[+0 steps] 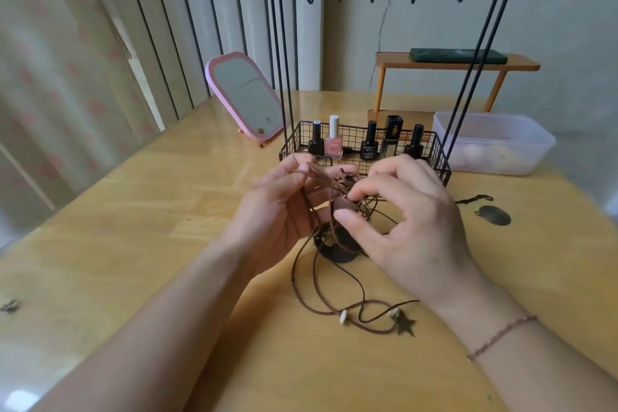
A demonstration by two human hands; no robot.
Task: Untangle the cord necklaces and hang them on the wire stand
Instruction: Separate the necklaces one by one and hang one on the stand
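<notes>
Left hand (281, 207) and right hand (408, 221) both pinching tangled brown cords (337, 197), wire stand (368, 60) — five hooks, five bottles (369, 142)

Two bare forearms enter from the lower edge of the frame, one from the lower left and one from the lower right; no sleeve is visible on either arm up to the frame border. The left hand (277, 211) carries no ring, watch or band on any part in view, and its fingernails appear short and unpainted. The right hand (411, 224) likewise shows short, unpainted nails and no rings, while a thin braided cord bracelet (501, 336) in reddish-brown tones encircles its wrist at the lower right of the frame.
</notes>
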